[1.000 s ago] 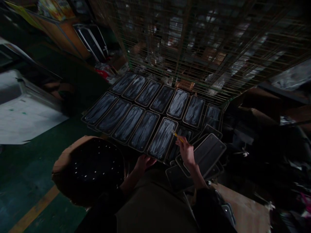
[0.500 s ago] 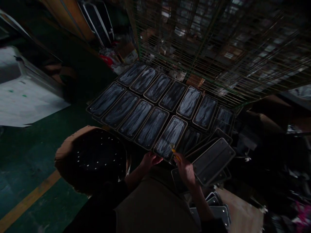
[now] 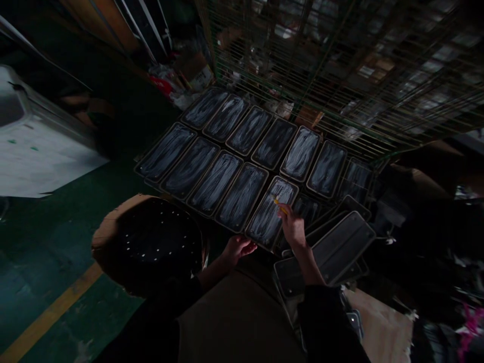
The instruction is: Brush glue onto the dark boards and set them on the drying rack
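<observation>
A dark rectangular panel (image 3: 264, 222), streaked with a whitish coating, lies in the near row of similar panels. My right hand (image 3: 294, 229) is closed round the yellow handle of a small brush (image 3: 280, 204), whose tip meets the streaked face about midway up the panel. At the panel's near left corner, my left hand (image 3: 238, 247) has its fingers curled against the edge; part of the grip is hidden in the dark. Coated panels, such as one beside it (image 3: 242, 196) and one behind (image 3: 300, 154), lie in two rows.
Uncoated dark panels (image 3: 342, 247) are stacked askew at the right. A green wire cage (image 3: 313, 75) stands behind the rows. A round cardboard-rimmed container (image 3: 113, 222) is at my left, near a white box-like object (image 3: 49, 151). A cardboard sheet (image 3: 381, 322) lies lower right.
My right hand and the brush have moved up and away from me along the panel. My left hand stays at the near corner. The view has shifted slightly.
</observation>
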A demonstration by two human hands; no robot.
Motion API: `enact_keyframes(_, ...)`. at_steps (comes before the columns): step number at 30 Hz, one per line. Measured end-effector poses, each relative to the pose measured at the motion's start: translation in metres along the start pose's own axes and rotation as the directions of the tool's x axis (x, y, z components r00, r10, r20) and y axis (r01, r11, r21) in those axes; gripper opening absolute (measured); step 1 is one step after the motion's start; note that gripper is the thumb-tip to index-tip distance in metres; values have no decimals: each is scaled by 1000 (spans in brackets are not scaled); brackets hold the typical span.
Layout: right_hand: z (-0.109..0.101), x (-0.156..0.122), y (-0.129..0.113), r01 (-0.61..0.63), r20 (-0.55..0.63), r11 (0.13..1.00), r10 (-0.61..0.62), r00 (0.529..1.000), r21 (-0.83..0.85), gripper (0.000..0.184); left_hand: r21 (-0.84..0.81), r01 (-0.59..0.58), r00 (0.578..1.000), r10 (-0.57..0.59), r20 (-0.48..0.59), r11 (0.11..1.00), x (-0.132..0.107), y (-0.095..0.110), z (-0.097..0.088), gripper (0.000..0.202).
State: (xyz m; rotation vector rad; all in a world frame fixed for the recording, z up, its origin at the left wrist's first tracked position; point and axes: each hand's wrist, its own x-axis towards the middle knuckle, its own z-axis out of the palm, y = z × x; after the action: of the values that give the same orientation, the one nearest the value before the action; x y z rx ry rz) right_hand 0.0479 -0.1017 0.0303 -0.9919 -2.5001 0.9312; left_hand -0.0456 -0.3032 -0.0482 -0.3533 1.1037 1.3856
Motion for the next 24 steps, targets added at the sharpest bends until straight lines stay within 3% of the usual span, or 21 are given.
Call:
enact_keyframes(5, 21, -64, -26, 28, 133, 997, -38, 990, 75, 29, 14, -22, 999, 21, 37, 1000, -1, 5, -3, 26)
enact_keyframes(9, 17, -110, -51, -99, 220, 972, 51, 974, 214, 28, 31, 23, 999, -22, -39, 999, 0, 10, 1, 22)
enact_keyframes(11, 9, -121, -58, -194, 196, 939, 142, 970, 285, 28, 9, 21, 999, -21, -44, 1000, 0, 12, 2, 20)
enact_keyframes(14, -14, -131, -56, -280, 62, 898, 276, 959, 339, 26, -36, 42, 998, -44, -49, 998, -4, 10, -1, 23)
enact_keyframes(16, -35, -141, -41, -323, -31, 889, 352, 936, 324, 27, 25, 126, 990, -124, -64, 992, -8, 4, -4, 26)
enact_keyframes(19, -74, -159, 1, -389, -198, 887, 440, 876, 247, 29, 343, 229, 967, -254, 26, 911, -17, -9, 2, 31)
enact_keyframes(21, -101, -169, 36, -421, -326, 882, 470, 820, 213, 33, 567, 123, 950, -263, 171, 815, -23, -20, 20, 31)
enact_keyframes(24, -139, -171, 86, -447, -446, 876, 478, 757, 181, 39, 733, -103, 920, -215, 327, 672, -25, -35, 68, 26)
